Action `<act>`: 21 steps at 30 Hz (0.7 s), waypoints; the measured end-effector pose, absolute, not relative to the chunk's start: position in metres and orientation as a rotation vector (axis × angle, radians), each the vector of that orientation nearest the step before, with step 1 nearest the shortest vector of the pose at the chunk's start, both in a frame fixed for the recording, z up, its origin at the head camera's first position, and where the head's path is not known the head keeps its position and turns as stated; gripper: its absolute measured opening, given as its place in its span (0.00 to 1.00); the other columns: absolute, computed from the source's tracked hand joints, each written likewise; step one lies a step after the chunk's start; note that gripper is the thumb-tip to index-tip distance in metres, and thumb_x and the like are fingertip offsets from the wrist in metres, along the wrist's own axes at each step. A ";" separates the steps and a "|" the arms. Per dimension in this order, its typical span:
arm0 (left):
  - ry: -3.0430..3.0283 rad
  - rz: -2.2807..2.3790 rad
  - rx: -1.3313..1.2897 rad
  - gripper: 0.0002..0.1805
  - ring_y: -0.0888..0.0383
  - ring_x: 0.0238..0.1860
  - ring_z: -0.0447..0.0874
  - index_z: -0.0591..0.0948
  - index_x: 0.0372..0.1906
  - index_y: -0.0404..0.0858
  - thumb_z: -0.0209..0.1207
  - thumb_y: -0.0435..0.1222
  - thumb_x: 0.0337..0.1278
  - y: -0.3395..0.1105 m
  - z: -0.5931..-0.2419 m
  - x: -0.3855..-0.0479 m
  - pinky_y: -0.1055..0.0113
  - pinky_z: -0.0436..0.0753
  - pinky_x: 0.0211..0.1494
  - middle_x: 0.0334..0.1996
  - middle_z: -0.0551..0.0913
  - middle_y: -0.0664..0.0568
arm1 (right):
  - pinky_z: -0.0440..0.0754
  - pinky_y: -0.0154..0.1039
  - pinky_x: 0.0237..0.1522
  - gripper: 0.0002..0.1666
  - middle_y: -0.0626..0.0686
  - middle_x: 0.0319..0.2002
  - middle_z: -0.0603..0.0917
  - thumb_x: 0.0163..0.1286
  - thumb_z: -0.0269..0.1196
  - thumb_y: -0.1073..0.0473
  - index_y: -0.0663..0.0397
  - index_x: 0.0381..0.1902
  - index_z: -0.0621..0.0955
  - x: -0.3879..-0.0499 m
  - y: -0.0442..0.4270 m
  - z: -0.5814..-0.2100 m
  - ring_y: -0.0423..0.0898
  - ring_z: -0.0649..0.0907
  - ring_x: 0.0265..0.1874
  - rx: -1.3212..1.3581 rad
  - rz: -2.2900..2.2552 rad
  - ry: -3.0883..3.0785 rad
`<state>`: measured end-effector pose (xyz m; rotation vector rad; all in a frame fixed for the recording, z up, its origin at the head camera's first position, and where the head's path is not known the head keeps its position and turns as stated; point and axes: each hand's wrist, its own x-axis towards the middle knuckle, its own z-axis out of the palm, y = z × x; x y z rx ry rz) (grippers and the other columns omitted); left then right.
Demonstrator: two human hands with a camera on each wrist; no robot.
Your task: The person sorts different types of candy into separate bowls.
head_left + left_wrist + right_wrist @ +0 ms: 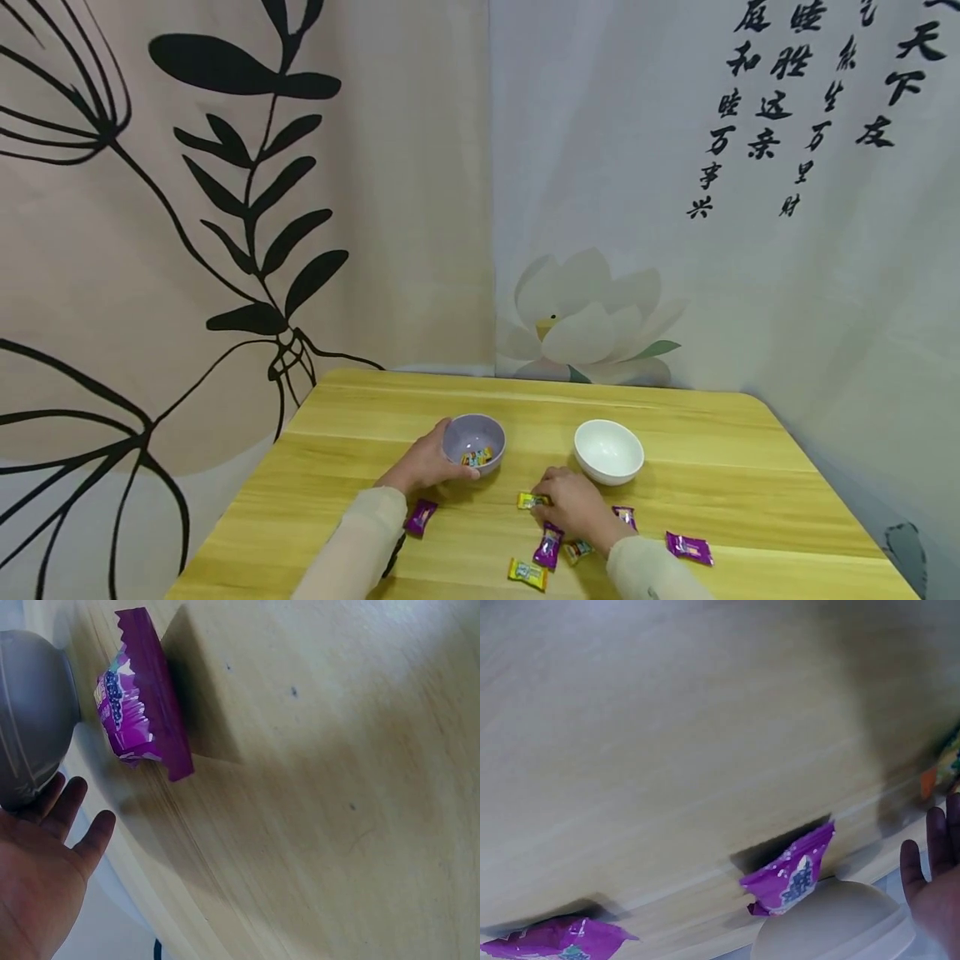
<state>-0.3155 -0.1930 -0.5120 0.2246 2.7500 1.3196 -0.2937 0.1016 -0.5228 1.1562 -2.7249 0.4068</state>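
My left hand [431, 462] grips the left side of a grey-purple bowl [474, 440], thumb toward the front rim. Inside the bowl lie yellow-wrapped candies [477, 457]. In the left wrist view the same bowl [34, 712] is cut off at the left edge, beside a purple candy [142, 697]. My right hand [573, 504] is down on the table, thumb and fingers around the end of a yellow candy [529, 501]; its fingertips are partly hidden. Close to that hand lie a purple candy [549, 546] and a yellow-green one [577, 551].
A white bowl [609, 452] stands behind my right hand. More candies lie about the wooden table [360, 417]: purple ones [689, 548] at the right, a purple one [421, 517] by my left wrist, a yellow one [528, 574] in front. A printed curtain [420, 208] hangs behind.
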 end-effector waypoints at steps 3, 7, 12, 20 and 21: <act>2.753 1.329 0.274 0.64 0.41 0.58 0.75 0.55 0.75 0.31 0.79 0.53 0.35 -0.192 -0.511 -0.318 0.45 0.75 0.60 0.63 0.73 0.37 | 0.80 0.44 0.44 0.11 0.47 0.37 0.84 0.61 0.71 0.53 0.52 0.38 0.89 -0.295 0.100 -0.523 0.46 0.83 0.38 1.129 0.402 -2.716; 2.743 1.338 0.294 0.64 0.41 0.58 0.76 0.55 0.75 0.31 0.80 0.52 0.36 -0.192 -0.512 -0.318 0.45 0.75 0.59 0.62 0.73 0.37 | 0.81 0.46 0.43 0.11 0.48 0.37 0.84 0.59 0.72 0.55 0.52 0.39 0.87 -0.295 0.097 -0.525 0.46 0.83 0.38 1.082 0.475 -2.760; 2.733 1.340 0.288 0.65 0.40 0.58 0.75 0.55 0.75 0.30 0.80 0.52 0.36 -0.190 -0.512 -0.316 0.43 0.74 0.60 0.62 0.73 0.35 | 0.79 0.45 0.40 0.08 0.44 0.34 0.84 0.57 0.72 0.58 0.48 0.35 0.85 -0.295 0.095 -0.525 0.43 0.81 0.34 1.011 0.623 -2.834; 2.725 1.355 0.258 0.65 0.39 0.59 0.74 0.54 0.76 0.30 0.80 0.51 0.37 -0.192 -0.508 -0.312 0.42 0.73 0.61 0.64 0.71 0.34 | 0.80 0.44 0.38 0.04 0.43 0.33 0.86 0.61 0.70 0.60 0.47 0.34 0.85 -0.296 0.088 -0.520 0.41 0.82 0.33 0.895 0.777 -2.806; 2.729 1.350 0.251 0.65 0.39 0.59 0.74 0.53 0.76 0.30 0.79 0.51 0.37 -0.192 -0.507 -0.312 0.42 0.73 0.61 0.64 0.71 0.34 | 0.80 0.44 0.38 0.04 0.43 0.33 0.86 0.62 0.70 0.60 0.48 0.35 0.85 -0.296 0.086 -0.518 0.41 0.82 0.33 0.870 0.801 -2.805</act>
